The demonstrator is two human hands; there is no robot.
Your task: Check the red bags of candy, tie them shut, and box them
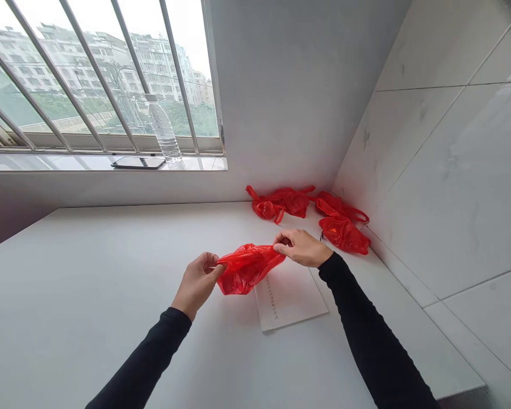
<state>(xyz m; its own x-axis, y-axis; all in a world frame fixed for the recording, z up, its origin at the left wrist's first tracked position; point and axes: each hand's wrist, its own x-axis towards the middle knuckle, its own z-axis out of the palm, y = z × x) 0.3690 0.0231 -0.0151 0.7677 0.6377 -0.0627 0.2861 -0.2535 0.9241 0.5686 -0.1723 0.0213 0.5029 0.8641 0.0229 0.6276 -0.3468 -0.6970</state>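
I've got the red bag (244,271) stretched btwn both hands — L hand (198,283) pinches its left end btwn thumb & fingers, R hand (304,249) pinches the upper right end the same way. Bag's crumpled thin plastic, held above the white table (132,272), and from my view it covers the upper left of a white notebook (296,301). That one lies flat w/ a row of holes down its left side. Beyond the hands I see more red bags: one bunch (296,201) at the table's back edge, another (344,236) to its right, near the tiled wall (447,170), past the R hand. Both arms are in black sleeves (368,329). Up on the windowsill (204,163) there's a clear bottle (164,128) — dark-edged flat device (138,163) just left of its base, barred window (89,74) behind, bldgs outside.
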